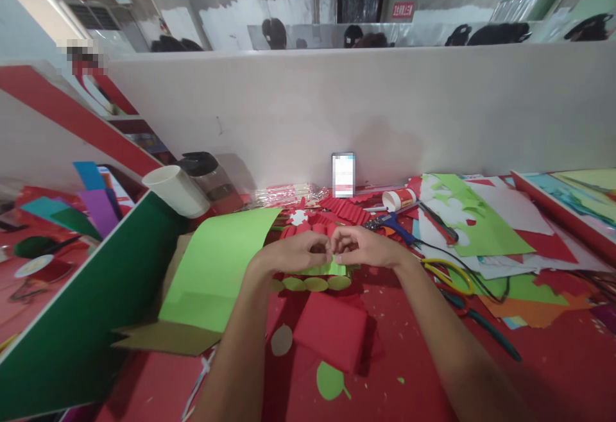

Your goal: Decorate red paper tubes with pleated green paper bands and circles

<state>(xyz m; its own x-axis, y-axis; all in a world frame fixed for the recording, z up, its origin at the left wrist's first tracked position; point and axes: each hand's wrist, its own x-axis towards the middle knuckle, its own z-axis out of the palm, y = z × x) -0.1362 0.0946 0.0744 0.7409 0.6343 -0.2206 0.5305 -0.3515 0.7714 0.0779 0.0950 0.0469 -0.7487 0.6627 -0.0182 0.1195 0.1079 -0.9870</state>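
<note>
My left hand (298, 252) and my right hand (359, 247) meet at the middle of the red table, fingers pinched together on a small light-green paper piece (323, 269). A row of light-green paper circles (312, 283) lies just below the hands. Behind them sits a pleated red paper piece (337, 213) with a white flower shape. In front lies a folded red paper (332, 329), with a loose green leaf cutout (330, 380) nearer to me.
A large light-green sheet (216, 268) and a dark green board (81, 319) lie left. A white cup (176, 190), a glue tube (399, 199), scissors (462, 287), a blue glue gun (392, 224) and paper scraps (481, 223) crowd the table. A white partition (337, 101) closes the back.
</note>
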